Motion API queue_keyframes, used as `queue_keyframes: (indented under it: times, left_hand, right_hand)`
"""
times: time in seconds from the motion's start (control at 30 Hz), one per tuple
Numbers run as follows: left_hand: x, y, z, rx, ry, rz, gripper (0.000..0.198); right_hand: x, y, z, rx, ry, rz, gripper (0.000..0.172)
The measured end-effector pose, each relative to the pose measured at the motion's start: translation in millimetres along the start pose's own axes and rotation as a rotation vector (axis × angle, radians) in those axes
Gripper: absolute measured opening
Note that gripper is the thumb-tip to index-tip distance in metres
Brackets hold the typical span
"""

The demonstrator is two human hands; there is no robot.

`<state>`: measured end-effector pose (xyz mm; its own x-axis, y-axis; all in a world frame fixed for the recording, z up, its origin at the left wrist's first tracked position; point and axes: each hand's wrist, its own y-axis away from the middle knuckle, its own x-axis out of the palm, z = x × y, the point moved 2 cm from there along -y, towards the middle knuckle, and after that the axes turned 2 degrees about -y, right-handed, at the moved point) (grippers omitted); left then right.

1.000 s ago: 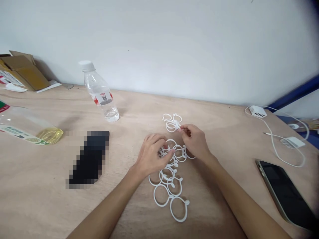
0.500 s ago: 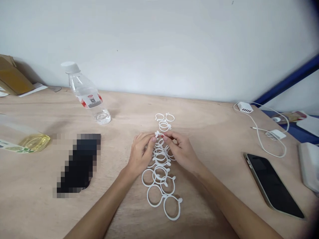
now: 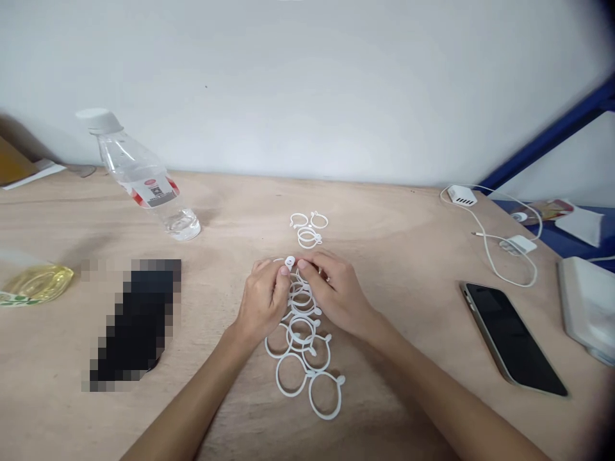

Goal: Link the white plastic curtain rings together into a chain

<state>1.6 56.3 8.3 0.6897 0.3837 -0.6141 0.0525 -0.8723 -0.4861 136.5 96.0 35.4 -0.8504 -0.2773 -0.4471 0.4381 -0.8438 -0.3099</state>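
My left hand (image 3: 263,296) is closed, its thumb and forefinger pinching a white curtain ring (image 3: 289,261) by its small eyelet end. The rest of that ring is mostly hidden by the fingers. Close against it on the right, my right hand (image 3: 339,288) has thumb and forefinger pinched together at the same ring; their exact grip is partly hidden. Below and between both hands lies an overlapping row of several white curtain rings (image 3: 325,417), each with a small eyelet. Beyond the fingertips is a small group of curtain rings (image 3: 319,226) on the wooden table (image 3: 394,237).
A clear bottle (image 3: 156,192) with a white cap stands at the back left. Nearer are a pixelated dark object (image 3: 137,320) and a container with yellow liquid (image 3: 41,285). On the right lie a phone (image 3: 512,336), a white cable (image 3: 494,256) and a white box (image 3: 589,307).
The held curtain ring has turned, so its eyelet now faces me, and both hands stay close together. The whole view has shifted slightly, moving objects left in the picture.
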Motion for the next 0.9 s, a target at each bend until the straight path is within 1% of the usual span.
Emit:
queue_keyframes:
  times: [0.07, 0.13, 0.2, 0.37, 0.6, 0.73, 0.8, 0.87, 0.9]
  left_hand:
    - [0.7, 0.1, -0.6, 0.033, -0.009, 0.017, 0.036]
    - [1.6, 0.5, -0.9, 0.063, -0.017, 0.041, 0.036]
    - [2.3, 1.2, -1.2, 0.095, -0.03, 0.065, 0.035]
    - [2.5, 2.7, -2.7, 0.155, -0.035, 0.09, 0.034]
    - [2.7, 1.3, -3.1, 0.148, -0.047, 0.089, 0.034]
    - [2.8, 0.8, -2.2, 0.118, -0.044, 0.108, 0.035]
    - [3.3, 0.8, -1.6, 0.107, -0.054, 0.113, 0.036]
    - [4.0, 0.8, -1.1, 0.104, -0.075, 0.11, 0.037]
    - [4.3, 0.8, -1.1, 0.108, -0.087, 0.104, 0.036]
  right_hand:
    - [-0.3, -0.8, -3.4, 0.071, -0.052, -0.021, 0.022]
    - [0.9, -0.4, -5.8, 0.115, -0.088, -0.008, 0.023]
    - [2.5, 0.7, -6.9, 0.129, -0.095, 0.003, 0.025]
    - [3.5, 2.8, -7.2, 0.12, -0.062, -0.044, 0.027]
    - [5.8, 2.0, -9.7, 0.196, -0.177, 0.004, 0.03]
    - [3.8, -1.2, -13.4, 0.26, -0.231, 0.065, 0.033]
    - [-1.7, -7.3, -21.1, 0.268, -0.202, 0.07, 0.034]
    - [-10.7, -17.2, -34.0, 0.255, -0.091, -0.001, 0.031]
    - [-15.6, -23.0, -41.8, 0.244, 0.007, -0.052, 0.027]
